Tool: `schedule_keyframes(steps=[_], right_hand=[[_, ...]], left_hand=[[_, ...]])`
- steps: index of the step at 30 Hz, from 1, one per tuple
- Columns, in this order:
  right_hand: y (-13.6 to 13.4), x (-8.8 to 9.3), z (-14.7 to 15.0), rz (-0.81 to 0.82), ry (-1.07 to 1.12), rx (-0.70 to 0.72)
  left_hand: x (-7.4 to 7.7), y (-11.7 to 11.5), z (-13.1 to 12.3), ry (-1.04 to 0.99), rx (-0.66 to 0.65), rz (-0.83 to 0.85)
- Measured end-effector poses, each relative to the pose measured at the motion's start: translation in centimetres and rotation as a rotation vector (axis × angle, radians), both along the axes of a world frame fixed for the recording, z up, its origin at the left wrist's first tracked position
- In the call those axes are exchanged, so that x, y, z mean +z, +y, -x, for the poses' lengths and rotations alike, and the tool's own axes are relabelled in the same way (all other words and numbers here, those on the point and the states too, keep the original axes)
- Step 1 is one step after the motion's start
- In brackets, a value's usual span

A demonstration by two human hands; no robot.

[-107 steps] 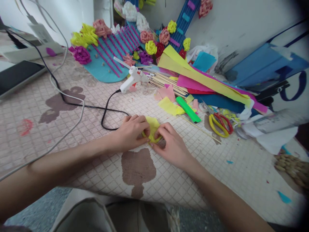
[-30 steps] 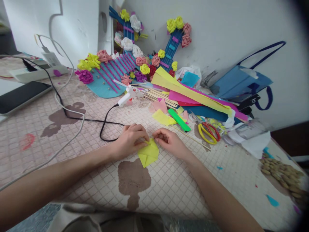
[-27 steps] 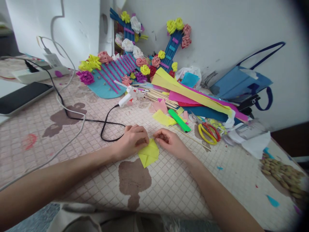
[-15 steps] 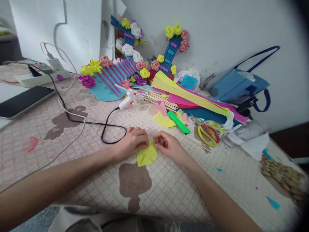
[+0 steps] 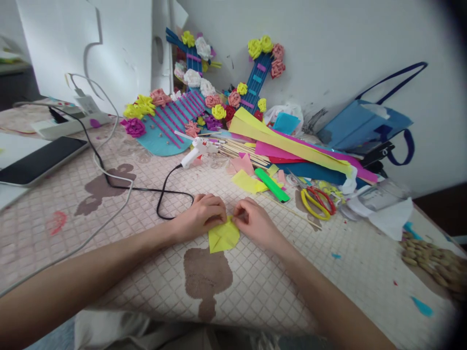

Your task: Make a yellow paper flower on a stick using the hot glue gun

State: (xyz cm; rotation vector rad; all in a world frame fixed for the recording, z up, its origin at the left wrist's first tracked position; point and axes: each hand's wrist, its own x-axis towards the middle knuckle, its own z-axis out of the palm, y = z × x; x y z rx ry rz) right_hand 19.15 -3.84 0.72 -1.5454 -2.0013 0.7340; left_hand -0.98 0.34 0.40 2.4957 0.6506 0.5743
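Observation:
A small piece of yellow crepe paper (image 5: pixel 223 236) lies on the table in front of me, with fold lines across it. My left hand (image 5: pixel 207 212) is closed on its upper left edge, knuckles up. At the upper right corner, the thumb and fingertips of my right hand (image 5: pixel 251 218) pinch the same paper. The fingertips hide the paper's top edge in part. Just beyond my hands, a white hot glue gun (image 5: pixel 197 149) rests on its side, its black cord curling toward my left hand.
To the right lie a green utility knife (image 5: pixel 272 185), red and yellow-handled scissors (image 5: pixel 317 203) and a thin stick (image 5: pixel 292 212). Behind are crepe paper sheets (image 5: pixel 288 141) and blue guitar-shaped crafts (image 5: pixel 171 124) with paper flowers. A phone (image 5: pixel 44 159) and white cable (image 5: pixel 120 206) are left; peanuts (image 5: pixel 432 262) far right.
The fingers of my right hand have curled in slightly at the paper's corner. My left hand keeps its hold. The whole view has shifted a little.

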Motion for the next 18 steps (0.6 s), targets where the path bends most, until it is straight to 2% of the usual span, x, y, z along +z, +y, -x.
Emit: schedule_keyframes(steps=[5,12,18], right_hand=[[0.26,0.02,-0.09,0.012,0.018,0.011],[0.07,0.2,0.55,-0.014,-0.111,-0.017],[0.13,0.16,-0.09,0.022,0.066,-0.027]], left_hand=[[0.04,0.04,0.1,-0.01,-0.013,-0.016],[0.15,0.16,0.16,-0.001,-0.027,-0.019],[0.54,0.08,0.12,-0.013,0.0,-0.008]])
